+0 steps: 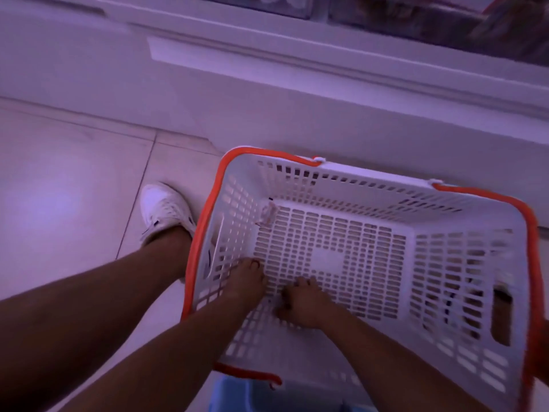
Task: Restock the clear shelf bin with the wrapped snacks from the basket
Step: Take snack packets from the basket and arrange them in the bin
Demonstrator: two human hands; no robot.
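Nearest the camera, two bare forearms reach down into a white slotted plastic basket with orange handles point(463, 295). The left hand point(246, 281) lies on the near-left part of the basket floor, back upward, fingers bent down toward the slots; blur hides whether anything is under them, so whether it holds something cannot be told. The right hand point(303, 301) sits just to the right of the left hand and slightly nearer the person, knuckles up, fingers curled downward against the floor. What, if anything, is pinched beneath it is also too blurred to tell.

Beyond the left hand, up and slightly to its right, a single small pale wrapped snack point(268, 214) lies in the far-left corner of the basket floor, leaning against the wall there. It is well apart from both hands, with bare slotted floor between.

Below the basket's near edge, under the right forearm, a blue plastic surface point(237, 394) shows. To the left of the left hand, outside the basket wall, a white sneaker point(165, 211) stands on the pale tiled floor point(59, 188).

Farther off, past the basket's far rim, a white shelf unit point(297, 93) rises. On top of it, far above and to the right of the hands, the clear shelf bin point(445, 22) holds dark blurred contents.
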